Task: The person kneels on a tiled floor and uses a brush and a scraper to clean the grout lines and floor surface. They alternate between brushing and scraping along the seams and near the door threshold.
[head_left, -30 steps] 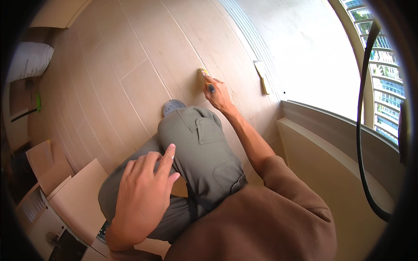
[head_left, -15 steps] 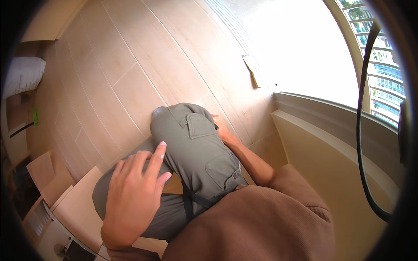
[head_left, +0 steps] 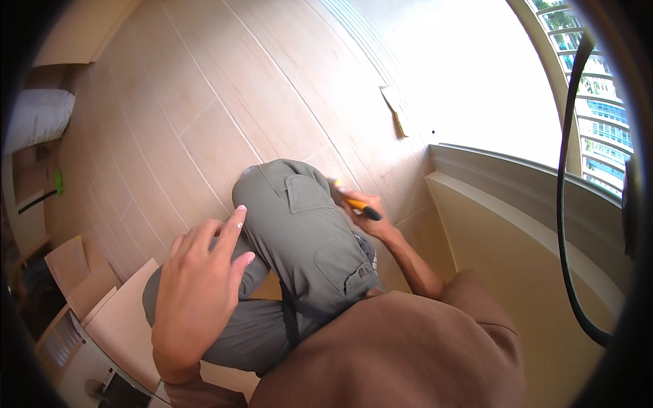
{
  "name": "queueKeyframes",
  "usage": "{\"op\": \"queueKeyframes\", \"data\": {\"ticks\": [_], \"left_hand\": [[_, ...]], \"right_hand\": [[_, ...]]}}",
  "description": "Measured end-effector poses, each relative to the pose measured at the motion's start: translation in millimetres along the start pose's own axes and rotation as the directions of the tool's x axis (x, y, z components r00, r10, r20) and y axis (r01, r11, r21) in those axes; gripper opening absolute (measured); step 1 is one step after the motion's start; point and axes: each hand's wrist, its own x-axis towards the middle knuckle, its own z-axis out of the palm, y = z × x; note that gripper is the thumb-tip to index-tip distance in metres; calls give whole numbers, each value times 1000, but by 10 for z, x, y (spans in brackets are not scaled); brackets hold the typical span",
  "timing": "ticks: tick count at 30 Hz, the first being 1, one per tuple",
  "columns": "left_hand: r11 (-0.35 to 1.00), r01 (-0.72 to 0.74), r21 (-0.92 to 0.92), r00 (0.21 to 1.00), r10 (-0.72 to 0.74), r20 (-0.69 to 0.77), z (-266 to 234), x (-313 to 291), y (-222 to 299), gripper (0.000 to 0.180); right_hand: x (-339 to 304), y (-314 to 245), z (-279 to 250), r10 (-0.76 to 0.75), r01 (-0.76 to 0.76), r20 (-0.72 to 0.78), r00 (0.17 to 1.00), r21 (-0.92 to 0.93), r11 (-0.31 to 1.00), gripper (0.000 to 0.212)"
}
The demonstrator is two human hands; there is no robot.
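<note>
My right hand point(head_left: 371, 212) is beyond my right knee, low over the tiled floor. It is closed around a tool with an orange handle and black end point(head_left: 364, 208); its working end is hidden behind the knee. My left hand point(head_left: 201, 285) hovers above my left leg with its fingers apart and holds nothing. A small white spot shows on its index finger. Grey cargo trousers point(head_left: 306, 238) cover my bent legs between the hands.
Wood-look tiles point(head_left: 197, 115) spread ahead. A slim pale object with a yellowish end point(head_left: 394, 112) lies near the bright doorway track. To the right are a cream wall panel point(head_left: 510, 251), a dangling black cable point(head_left: 563, 204) and a barred window point(head_left: 598, 109). Cardboard point(head_left: 75, 272) stands at the left.
My right hand has moved out from behind the knee to the right, bringing the orange-handled tool into view. My left hand has shifted slightly left and up, still open.
</note>
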Motion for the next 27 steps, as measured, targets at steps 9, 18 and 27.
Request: {"op": "queueKeyframes", "data": {"ticks": [9,18,27], "left_hand": [[994,-106,-2,994,106,-25,-33,-68,108,53],[994,-83,69,992,90,-94,-28,-12,66,50],[999,-36,-14,997,35,-67,18,-42,54,52]], "right_hand": [[361,158,-265,165,-152,33,986,-244,958,44],[591,-185,-256,-47,35,-42,998,-254,967,41],[275,91,-201,43,-33,26,999,-283,959,46]]}}
